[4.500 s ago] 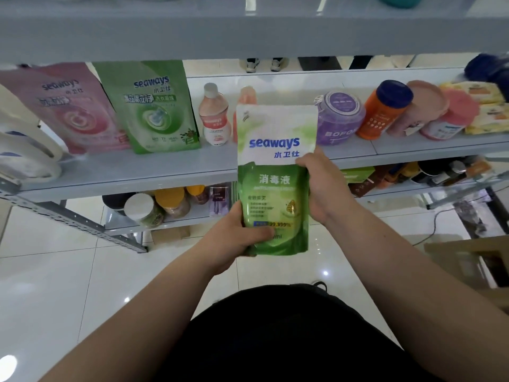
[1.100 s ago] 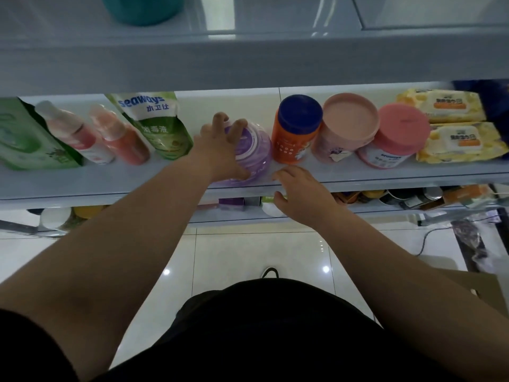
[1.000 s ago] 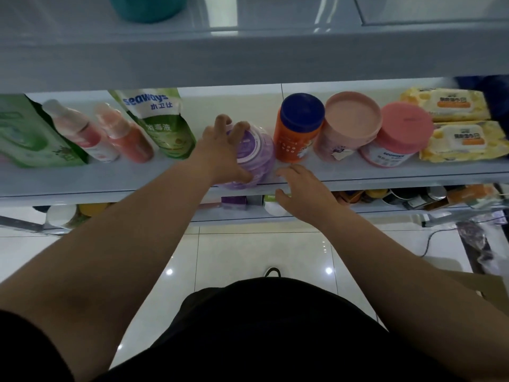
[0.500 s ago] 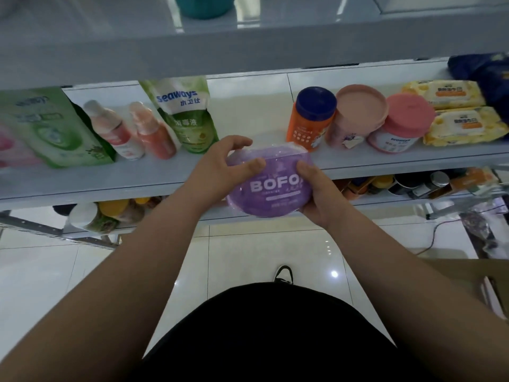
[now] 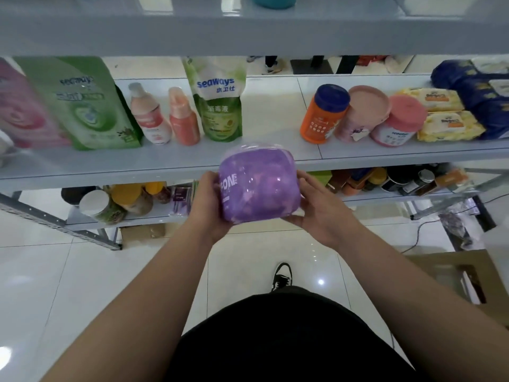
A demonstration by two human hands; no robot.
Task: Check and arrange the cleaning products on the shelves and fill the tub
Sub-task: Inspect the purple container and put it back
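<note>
A single wide-angle view looks out from the person's head, facing forward and tilted down. It sits close to the grey metal shelf, whose board crosses the upper half of the frame, with the front edge of the higher shelf along the top. Straight lines bow towards the borders. Below lie the white tiled floor and the person's dark-clothed body. The left hand and right hand hold a round purple plastic tub at mid-frame.
</note>
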